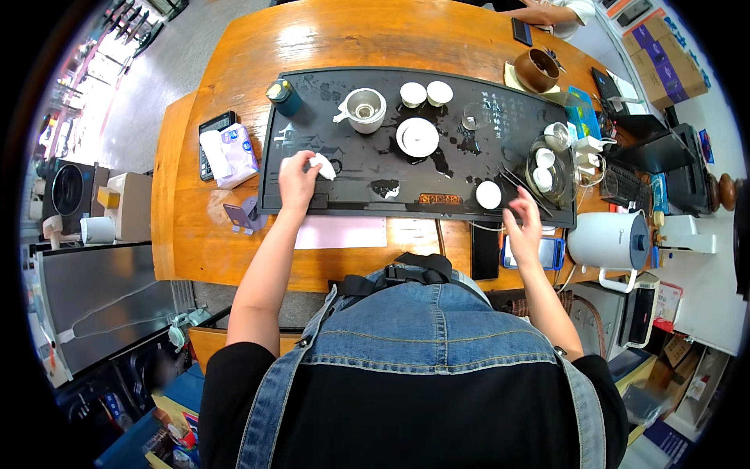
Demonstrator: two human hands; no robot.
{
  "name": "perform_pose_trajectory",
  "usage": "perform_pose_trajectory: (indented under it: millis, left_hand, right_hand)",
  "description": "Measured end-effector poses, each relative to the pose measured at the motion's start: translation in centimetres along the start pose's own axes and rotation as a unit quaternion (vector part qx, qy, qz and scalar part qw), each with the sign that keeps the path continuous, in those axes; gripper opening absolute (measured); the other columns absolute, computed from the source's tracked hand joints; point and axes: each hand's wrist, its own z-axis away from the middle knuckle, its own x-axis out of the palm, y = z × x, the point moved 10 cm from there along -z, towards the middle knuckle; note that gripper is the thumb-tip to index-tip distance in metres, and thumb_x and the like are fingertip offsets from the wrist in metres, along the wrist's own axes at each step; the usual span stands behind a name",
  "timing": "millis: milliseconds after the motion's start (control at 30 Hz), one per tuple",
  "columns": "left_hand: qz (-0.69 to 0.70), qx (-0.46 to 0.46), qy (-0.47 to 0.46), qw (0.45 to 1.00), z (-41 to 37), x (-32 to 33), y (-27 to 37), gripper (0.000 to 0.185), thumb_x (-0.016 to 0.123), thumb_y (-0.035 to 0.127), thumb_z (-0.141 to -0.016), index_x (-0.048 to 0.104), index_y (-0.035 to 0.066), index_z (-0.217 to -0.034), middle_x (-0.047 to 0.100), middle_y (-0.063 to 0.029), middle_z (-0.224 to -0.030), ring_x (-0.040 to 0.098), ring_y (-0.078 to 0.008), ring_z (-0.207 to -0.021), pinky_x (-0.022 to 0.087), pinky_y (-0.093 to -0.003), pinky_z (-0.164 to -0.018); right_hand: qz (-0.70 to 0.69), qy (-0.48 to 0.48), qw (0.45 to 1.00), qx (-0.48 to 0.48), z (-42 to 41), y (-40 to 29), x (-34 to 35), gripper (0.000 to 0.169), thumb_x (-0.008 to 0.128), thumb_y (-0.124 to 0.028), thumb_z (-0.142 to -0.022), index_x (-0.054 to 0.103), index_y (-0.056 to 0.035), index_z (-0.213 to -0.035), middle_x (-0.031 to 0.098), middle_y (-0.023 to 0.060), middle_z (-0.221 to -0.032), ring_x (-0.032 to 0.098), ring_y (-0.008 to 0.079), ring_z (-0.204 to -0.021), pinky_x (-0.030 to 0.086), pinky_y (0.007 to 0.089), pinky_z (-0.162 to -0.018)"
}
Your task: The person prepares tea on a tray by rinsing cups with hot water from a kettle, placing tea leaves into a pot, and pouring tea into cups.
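Observation:
My left hand (299, 180) pinches a crumpled white tissue (322, 166) over the left part of a black tea tray (351, 170). My right hand (523, 225) is raised at the tray's front right edge, fingers apart, holding nothing. Near its fingertips are dark tweezers (515, 181) and a small white cup (488, 194). A lidded white bowl (417, 138) stands mid-tray, with two white cups (413, 94) behind it and a grey pitcher with a strainer (364, 110) to its left. A glass bowl (552, 193) at the right holds several small cups. Water is puddled on the tray.
Left of the tray lie a tissue pack (229, 153) on a calculator (206, 169) and a purple phone stand (246, 216). A teal jar (285, 98) stands on its corner. A white kettle (606, 239) is at the right. Another person's arm (545, 14) rests at the far edge.

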Motion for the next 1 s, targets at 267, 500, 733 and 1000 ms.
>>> perform_pose_trajectory:
  millis: [267,500,733,1000]
  left_hand:
    - [0.051,0.043,-0.212,0.975,2.9,7.4,6.0,0.02,0.064,0.012,-0.078,0.064,0.003,-0.096,0.058,-0.0123,-0.093,0.059,-0.0301,-0.08,0.048,-0.0344,-0.072]
    - [0.076,0.081,-0.273,0.956,6.3,9.9,10.6,0.023,0.059,0.007,-0.078,0.065,0.006,-0.101,0.06,-0.0118,-0.097,0.059,-0.029,-0.088,0.047,-0.0344,-0.077]
    - [0.043,0.079,-0.289,0.953,5.2,10.7,11.1,0.022,0.062,0.004,-0.072,0.066,0.006,-0.093,0.062,-0.0128,-0.085,0.06,-0.0305,-0.081,0.048,-0.0364,-0.074]
    - [0.045,0.086,-0.288,0.953,4.3,12.7,13.5,0.017,0.065,0.004,-0.068,0.066,0.004,-0.086,0.063,-0.0137,-0.081,0.062,-0.0285,-0.075,0.049,-0.0348,-0.07]
  right_hand:
    - [0.003,0.109,0.991,0.082,7.8,2.7,-9.9,0.016,0.055,0.005,-0.079,0.051,-0.0034,-0.092,0.041,0.0166,-0.134,0.039,0.0263,-0.125,0.031,0.0348,-0.101]
    - [0.055,0.199,0.972,0.108,11.4,2.9,-16.8,0.008,0.055,0.003,-0.083,0.054,-0.0027,-0.088,0.042,0.0163,-0.133,0.046,0.0226,-0.117,0.037,0.0313,-0.096]
    - [0.11,0.338,0.935,0.006,13.8,0.4,-25.8,0.005,0.051,0.003,-0.086,0.054,0.0008,-0.09,0.04,0.0151,-0.136,0.046,0.0184,-0.116,0.041,0.0273,-0.09]
    - [0.273,0.45,0.844,0.098,15.2,3.0,-32.9,0.041,0.063,-0.015,-0.083,0.047,-0.0042,-0.119,0.042,0.0113,-0.13,0.038,0.0242,-0.12,0.034,0.0362,-0.097]
